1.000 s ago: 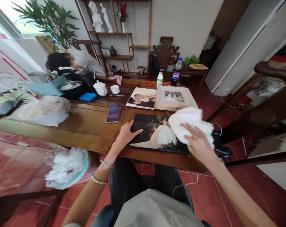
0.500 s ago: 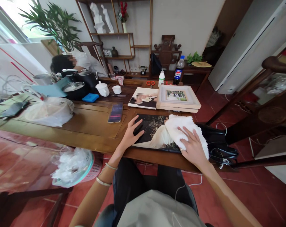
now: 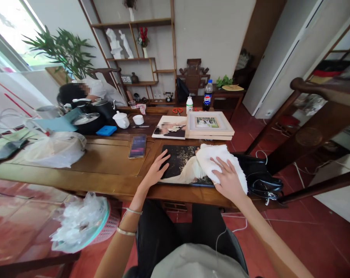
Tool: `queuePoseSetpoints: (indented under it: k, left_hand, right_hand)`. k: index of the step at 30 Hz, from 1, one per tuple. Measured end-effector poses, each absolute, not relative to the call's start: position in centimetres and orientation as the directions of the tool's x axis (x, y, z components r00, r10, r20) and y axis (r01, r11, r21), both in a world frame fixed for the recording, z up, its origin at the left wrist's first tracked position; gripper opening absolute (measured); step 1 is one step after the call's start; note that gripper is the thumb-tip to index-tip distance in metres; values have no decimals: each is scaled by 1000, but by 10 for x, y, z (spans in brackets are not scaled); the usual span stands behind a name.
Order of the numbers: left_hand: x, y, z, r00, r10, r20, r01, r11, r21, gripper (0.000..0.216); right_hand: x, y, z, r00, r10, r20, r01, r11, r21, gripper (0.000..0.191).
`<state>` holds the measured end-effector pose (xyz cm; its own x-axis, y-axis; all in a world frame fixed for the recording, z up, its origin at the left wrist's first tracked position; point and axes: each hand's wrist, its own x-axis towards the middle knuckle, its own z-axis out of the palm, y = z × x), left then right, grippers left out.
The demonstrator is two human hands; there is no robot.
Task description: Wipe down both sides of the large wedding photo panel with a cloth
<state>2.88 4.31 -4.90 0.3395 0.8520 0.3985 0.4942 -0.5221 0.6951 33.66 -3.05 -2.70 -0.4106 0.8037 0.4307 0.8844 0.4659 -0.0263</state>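
Note:
A dark picture panel (image 3: 175,163), printed with a pale flowing dress, lies flat at the table's front edge. My left hand (image 3: 157,170) rests at its left side, fingers spread and holding nothing. A white towel (image 3: 204,155) covers the panel's right part. On the towel my right hand (image 3: 227,178) lies flat with its fingers apart, pressing from above rather than gripping. The panel's right end is hidden under the cloth.
Behind the panel lie a photo print (image 3: 170,127) and white frames (image 3: 230,129). A phone (image 3: 137,146) is to the left, a black bag (image 3: 263,179) to the right. A cola bottle (image 3: 207,96) stands farther back. A bag-lined basket (image 3: 105,224) sits below the table.
The view has tilted up and swung slightly right. Both hands stay in nearly the same places, the right one still on the towel.

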Motion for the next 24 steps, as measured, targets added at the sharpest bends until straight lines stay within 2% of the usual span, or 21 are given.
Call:
queuePoseSetpoints:
  k: [4, 8, 10, 13, 16, 21, 24]
  left_hand:
    - [24, 51, -57, 318, 853, 413, 446, -519, 729, 39]
    - [25, 57, -63, 290, 840, 459, 483, -542, 688, 38]
    - [25, 58, -65, 295, 826, 481, 487, -563, 668, 38]
    - [26, 56, -67, 316, 806, 500, 475, -591, 653, 38]
    - [25, 55, -68, 325, 801, 503, 481, -598, 641, 39]
    - [24, 56, -69, 338, 790, 511, 493, -611, 619, 40]
    - [24, 54, -67, 341, 798, 496, 501, -601, 623, 41]
  right_hand:
    - [343, -27, -27, -412, 781, 470, 882, 470, -9, 37]
    - [358, -8, -10, -269, 703, 658, 927, 374, -21, 37]
    - [362, 4, -1, -273, 661, 699, 924, 383, -2, 33]
    - [360, 18, -1, -435, 688, 581, 860, 509, 40, 39]
    - [352, 28, -14, -529, 732, 428, 816, 578, 20, 48]
    - [343, 22, -22, -493, 774, 398, 831, 554, -47, 39]
    - [335, -7, -14, -527, 766, 368, 807, 587, -67, 40]
